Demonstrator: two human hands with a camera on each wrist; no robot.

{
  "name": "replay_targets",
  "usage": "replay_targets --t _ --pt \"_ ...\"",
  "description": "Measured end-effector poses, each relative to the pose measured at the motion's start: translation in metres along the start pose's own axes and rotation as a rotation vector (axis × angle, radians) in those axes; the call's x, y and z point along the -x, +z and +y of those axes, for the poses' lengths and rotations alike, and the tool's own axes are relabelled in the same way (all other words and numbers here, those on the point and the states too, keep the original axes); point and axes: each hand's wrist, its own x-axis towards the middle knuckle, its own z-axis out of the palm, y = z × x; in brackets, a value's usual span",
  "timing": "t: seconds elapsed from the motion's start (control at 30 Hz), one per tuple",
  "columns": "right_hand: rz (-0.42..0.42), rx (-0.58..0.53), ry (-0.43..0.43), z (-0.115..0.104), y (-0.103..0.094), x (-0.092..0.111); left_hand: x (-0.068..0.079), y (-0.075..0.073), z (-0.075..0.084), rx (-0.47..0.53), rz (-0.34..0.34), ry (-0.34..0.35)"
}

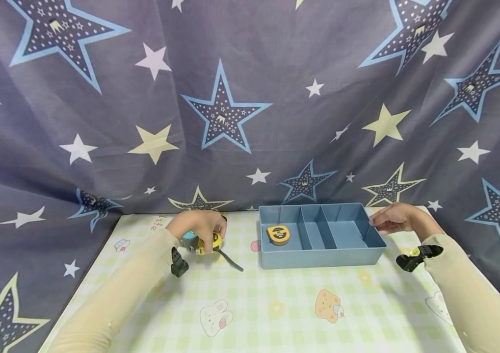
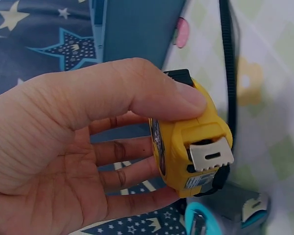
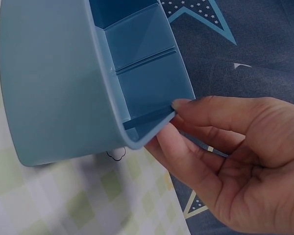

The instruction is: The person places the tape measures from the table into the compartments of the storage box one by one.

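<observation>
My left hand [image 1: 198, 226] holds a yellow tape measure [image 2: 176, 142] between the thumb on top and the fingers on its far side. Its metal hook and dark wrist strap [image 1: 231, 261] show in the left wrist view. Close beside it is a grey and teal tape measure [image 2: 237, 203], partly hidden behind the left hand in the head view. With thumb and fingers, my right hand [image 1: 393, 218] pinches the right end rim of a blue divided box [image 1: 320, 260]. An orange-yellow tape measure [image 1: 278, 235] lies in the box's left compartment.
The box stands near the back edge of a table with a green-checked cloth [image 1: 276, 289] printed with cartoon animals. A dark curtain [image 1: 294, 162] with stars hangs right behind the table. The box's middle and right compartments are divided by thin walls.
</observation>
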Motion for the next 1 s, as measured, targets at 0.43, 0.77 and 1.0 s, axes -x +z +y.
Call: replay_targets --t 0.43,0.77,1.0 --pt "-0.005 -0.016 0.015 0.001 -0.001 -0.003 0.001 -0.013 0.009 -0.016 0.016 0.059" --pt "-0.009 -0.028 -0.005 0.003 0.001 0.000 0.004 -0.019 0.019 -0.023 0.045 0.102" --pt "-0.009 -0.013 -0.006 0.000 0.000 0.000 0.007 -0.025 0.026 -0.020 0.069 0.118"
